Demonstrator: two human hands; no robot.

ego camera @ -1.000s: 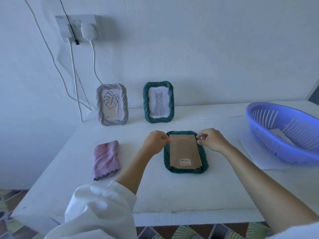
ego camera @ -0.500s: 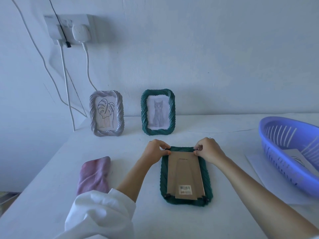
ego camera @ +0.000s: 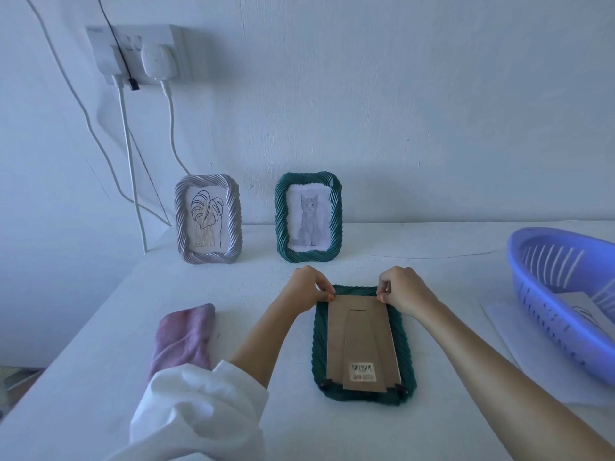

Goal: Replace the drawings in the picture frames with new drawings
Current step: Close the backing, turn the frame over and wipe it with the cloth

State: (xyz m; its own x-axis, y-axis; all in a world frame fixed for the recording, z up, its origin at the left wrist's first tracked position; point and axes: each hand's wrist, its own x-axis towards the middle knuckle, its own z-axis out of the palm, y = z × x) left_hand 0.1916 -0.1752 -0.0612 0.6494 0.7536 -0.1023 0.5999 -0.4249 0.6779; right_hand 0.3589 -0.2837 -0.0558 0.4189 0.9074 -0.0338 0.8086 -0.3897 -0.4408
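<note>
On the white desk [ego camera: 100, 377], right of a folded mauve cloth [ego camera: 184, 334], the left hand [ego camera: 307, 287] and right hand [ego camera: 404, 289] keep their pinching grip on the top corners of the brown cardboard backing [ego camera: 362, 337] of a dark green rope-moulded picture frame [ego camera: 319, 357] lying face down (backing unmoved over the last second, so probably still clipped in). The violet slotted plastic basket [ego camera: 545, 294] holds a drawn-on sheet [ego camera: 595, 307].

Only a barcode sticker [ego camera: 362, 372] on the cardboard backing [ego camera: 361, 331]; print illegible.
</note>
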